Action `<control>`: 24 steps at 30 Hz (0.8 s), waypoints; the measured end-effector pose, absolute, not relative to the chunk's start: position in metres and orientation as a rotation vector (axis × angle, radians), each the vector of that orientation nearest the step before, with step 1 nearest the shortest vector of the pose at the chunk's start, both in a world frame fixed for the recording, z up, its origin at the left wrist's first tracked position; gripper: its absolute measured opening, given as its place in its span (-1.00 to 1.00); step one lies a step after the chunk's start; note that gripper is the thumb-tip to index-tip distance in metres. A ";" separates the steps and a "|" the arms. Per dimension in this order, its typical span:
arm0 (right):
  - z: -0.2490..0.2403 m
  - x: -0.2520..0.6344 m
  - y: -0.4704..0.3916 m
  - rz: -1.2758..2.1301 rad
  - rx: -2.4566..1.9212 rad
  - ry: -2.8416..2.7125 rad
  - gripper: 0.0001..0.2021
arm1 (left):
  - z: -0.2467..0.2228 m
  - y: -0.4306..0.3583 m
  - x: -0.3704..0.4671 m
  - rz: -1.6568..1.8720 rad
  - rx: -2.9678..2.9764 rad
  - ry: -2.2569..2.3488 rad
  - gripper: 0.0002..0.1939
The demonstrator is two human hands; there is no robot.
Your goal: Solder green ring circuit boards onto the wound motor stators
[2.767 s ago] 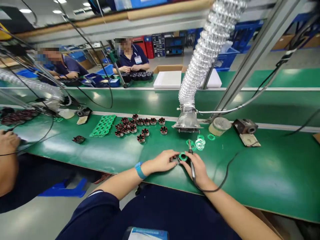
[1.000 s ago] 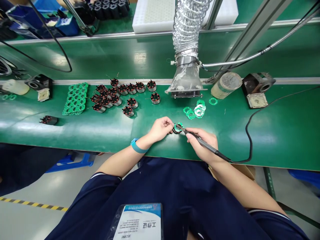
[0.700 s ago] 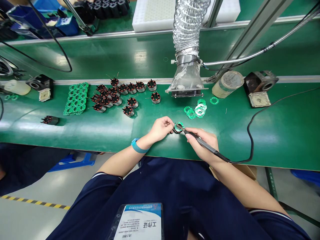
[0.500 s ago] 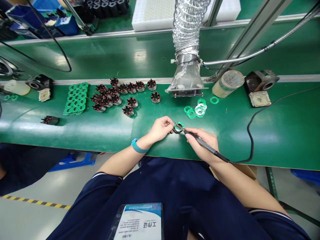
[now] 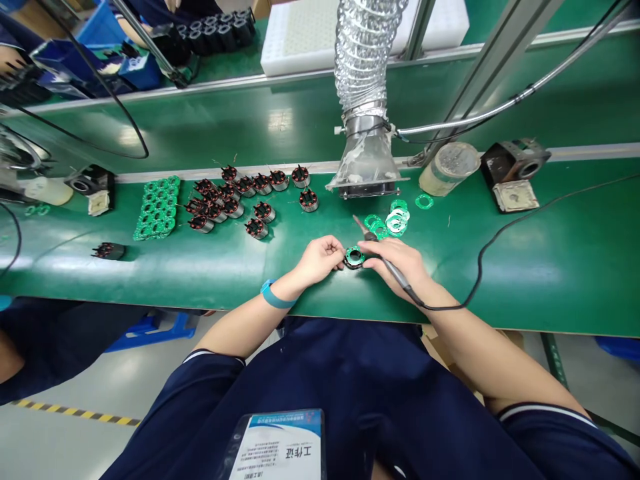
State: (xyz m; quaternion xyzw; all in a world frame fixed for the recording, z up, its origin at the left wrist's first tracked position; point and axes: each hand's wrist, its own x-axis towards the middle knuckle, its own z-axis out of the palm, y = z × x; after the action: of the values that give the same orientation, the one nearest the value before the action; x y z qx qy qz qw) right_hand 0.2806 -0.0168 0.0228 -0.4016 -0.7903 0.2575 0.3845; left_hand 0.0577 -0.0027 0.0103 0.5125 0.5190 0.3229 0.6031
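Note:
A motor stator (image 5: 355,265) with a green ring-shaped circuit board (image 5: 355,253) on top sits on the bench before me. My left hand (image 5: 321,259) has its fingers closed at the stator's left edge; whether a thin wire is also pinched there I cannot make out. My right hand (image 5: 403,262) is wrapped round a soldering iron (image 5: 399,275), whose tip points up and away, clear of the board. Its thumb and forefinger reach to the stator's right edge. Loose green ring boards (image 5: 397,221) lie just beyond the right hand.
Several stators (image 5: 215,203) stand left of centre, beside a stacked green board panel (image 5: 157,208). A fume extractor hood (image 5: 367,163) hangs ahead. To the right are a cloudy jar (image 5: 450,168) and an iron stand with sponge (image 5: 515,177). The iron's cable (image 5: 480,263) trails right. Co-workers' hands show at upper left.
The soldering iron's tip has lifted off the ring board and swung up and away. My right thumb and forefinger have come to the stator's side. My left hand stays beside it.

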 end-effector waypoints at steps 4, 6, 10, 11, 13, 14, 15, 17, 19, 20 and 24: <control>0.003 0.271 -0.006 0.724 -0.910 -2.067 -0.57 | 0.014 0.003 0.052 0.620 1.035 1.174 -0.83; -0.006 0.267 -0.005 0.761 -0.910 -2.031 -0.60 | 0.016 0.009 0.048 0.448 0.821 1.143 -0.77; -0.014 0.265 -0.009 0.844 -0.977 -1.940 -0.65 | 0.016 0.020 0.040 0.203 0.373 1.046 -0.83; -0.015 0.265 -0.010 0.865 -0.981 -1.928 -0.65 | 0.016 0.021 0.039 0.193 0.312 1.038 -0.86; -0.016 0.265 -0.010 0.894 -0.977 -1.909 -0.65 | 0.016 0.021 0.040 0.182 0.241 1.033 -0.85; -0.017 0.265 -0.010 0.901 -0.971 -1.902 -0.64 | 0.016 0.020 0.041 0.170 0.219 1.033 -0.81; -0.018 0.265 -0.010 0.906 -0.964 -1.896 -0.64 | 0.016 0.018 0.042 0.158 0.204 1.035 -0.74; -0.019 0.266 -0.009 0.907 -0.950 -1.885 -0.64 | 0.018 0.016 0.044 0.146 0.188 1.051 -0.63; -0.018 0.266 -0.010 0.910 -0.945 -1.882 -0.64 | 0.021 0.015 0.045 0.164 0.186 1.069 -0.65; -0.018 0.267 -0.010 0.914 -0.946 -1.886 -0.64 | 0.023 0.015 0.045 0.176 0.188 1.072 -0.69; -0.014 0.267 -0.013 0.934 -0.959 -1.902 -0.63 | 0.028 0.015 0.045 0.205 0.230 1.069 -0.83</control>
State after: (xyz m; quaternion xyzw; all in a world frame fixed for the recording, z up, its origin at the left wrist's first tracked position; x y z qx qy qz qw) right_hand 0.2671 -0.0127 -0.0137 -0.3784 -0.7507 0.3686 0.3968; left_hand 0.0452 0.0148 0.0284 0.1094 0.5073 0.0973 0.8493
